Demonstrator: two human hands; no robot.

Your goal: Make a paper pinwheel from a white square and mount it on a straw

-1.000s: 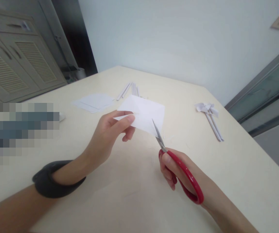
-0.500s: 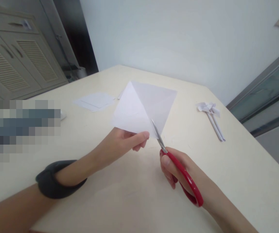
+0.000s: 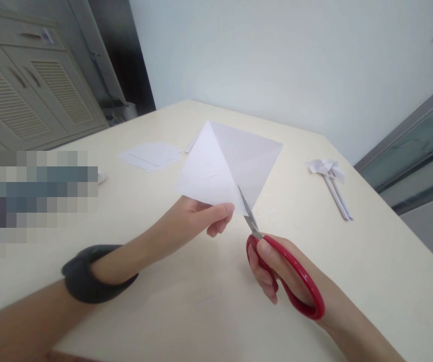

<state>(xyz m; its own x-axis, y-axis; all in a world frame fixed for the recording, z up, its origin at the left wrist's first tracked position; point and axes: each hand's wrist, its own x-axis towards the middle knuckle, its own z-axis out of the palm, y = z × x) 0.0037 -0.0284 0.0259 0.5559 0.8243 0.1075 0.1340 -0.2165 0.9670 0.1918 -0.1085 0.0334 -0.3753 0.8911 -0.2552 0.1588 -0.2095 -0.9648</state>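
My left hand (image 3: 186, 221) pinched the creased white paper square (image 3: 227, 166) at its lower edge; my right hand (image 3: 277, 269) gripped red-handled scissors (image 3: 280, 256), blades biting just beside my left fingertips.

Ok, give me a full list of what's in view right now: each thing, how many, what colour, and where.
paper sheet: 1, white, creased, held up above the table centre
scissors: 1, red handles, metal blades at the sheet's lower edge
flat papers: a small pile, white, far left of the table
paper rolls: number unclear, white, mostly hidden behind the sheet
paper pinwheel on rolled sticks: 1, white, right side of the table
table: 1, cream
cabinet: 1, beige, louvred doors, upper left
wristband: 1, black, left wrist
left hand: pinches the sheet's lower edge
right hand: in the scissor handles
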